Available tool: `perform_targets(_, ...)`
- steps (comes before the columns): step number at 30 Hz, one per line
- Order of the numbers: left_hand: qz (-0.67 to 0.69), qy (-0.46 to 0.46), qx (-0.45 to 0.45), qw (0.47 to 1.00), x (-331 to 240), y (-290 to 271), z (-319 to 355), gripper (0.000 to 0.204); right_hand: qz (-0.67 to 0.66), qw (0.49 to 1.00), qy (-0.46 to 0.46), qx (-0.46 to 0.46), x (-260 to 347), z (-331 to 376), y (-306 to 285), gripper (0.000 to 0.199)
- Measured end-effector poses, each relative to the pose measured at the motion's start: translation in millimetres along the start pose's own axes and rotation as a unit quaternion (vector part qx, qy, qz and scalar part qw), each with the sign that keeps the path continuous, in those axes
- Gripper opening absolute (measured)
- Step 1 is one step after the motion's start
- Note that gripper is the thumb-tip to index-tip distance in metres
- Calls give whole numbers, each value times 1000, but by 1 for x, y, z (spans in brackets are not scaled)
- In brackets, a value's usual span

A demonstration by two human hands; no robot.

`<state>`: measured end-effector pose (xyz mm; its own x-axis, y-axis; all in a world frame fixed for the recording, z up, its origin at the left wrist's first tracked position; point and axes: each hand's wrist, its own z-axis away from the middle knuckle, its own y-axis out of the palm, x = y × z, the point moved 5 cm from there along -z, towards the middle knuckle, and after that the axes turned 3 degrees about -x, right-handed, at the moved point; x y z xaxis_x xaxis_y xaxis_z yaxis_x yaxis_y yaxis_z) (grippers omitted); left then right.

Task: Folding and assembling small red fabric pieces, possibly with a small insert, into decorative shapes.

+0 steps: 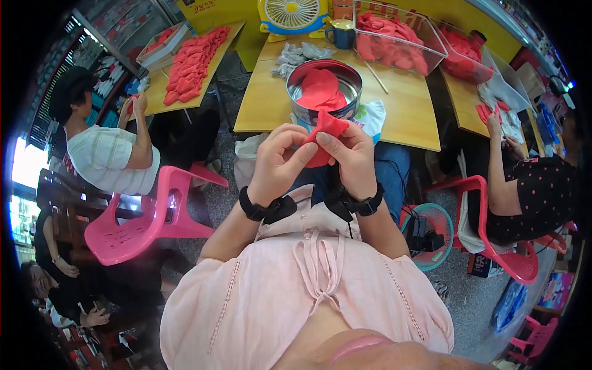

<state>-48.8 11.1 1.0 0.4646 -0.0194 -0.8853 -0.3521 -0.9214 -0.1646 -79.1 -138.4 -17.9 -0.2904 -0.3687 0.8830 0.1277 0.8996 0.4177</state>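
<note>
Between my two hands is a piece of red cloth [327, 125], folded to a point at its top, with a rounded part hanging below. My left hand [280, 158] pinches it from the left, thumb across the front. From the other side my right hand [353, 155] grips it, the thumb pressed on its face. Just beyond my fingers stands a round metal tin [297, 115] on the table, holding several flat round red cloth pieces [320, 89]. A white bag with a green print [371, 117] lies beside the tin, partly hidden by my right hand.
On the wooden table [265, 92] are grey cloth scraps [300, 58], a thin stick [376, 78], a dark mug [341, 34], a fan [293, 15] and a clear bin of red pieces [401, 61]. Co-workers sit left and right on pink chairs [157, 225]. A green basket [431, 266] stands at my right.
</note>
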Motion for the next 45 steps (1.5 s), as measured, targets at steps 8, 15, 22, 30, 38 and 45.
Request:
perform_targets(8, 68, -3, 22, 997, -9, 3, -7, 17, -24, 999, 1, 31, 3, -3, -2, 21)
perform_targets(15, -86, 51, 44, 994, -11, 9, -10, 19, -2, 998, -48, 33, 7, 0, -1, 17)
perform_targets(22, -48, 18, 131, 990, -4, 17, -11, 18, 79, 996, -40, -22, -3, -8, -12, 22)
perform_targets(30, -53, -23, 107, 993, 10, 14, -14, 20, 8, 999, -45, 7, -12, -13, -17, 10)
perform_targets(38, 129, -80, 61, 987, 13, 25, -21, 6, -32, 998, 45, 16, -8, -16, -21, 20)
perform_targets(45, 47, -30, 38, 998, 20, 31, -33, 9, 13, 999, 0, -38, -12, -16, -27, 21)
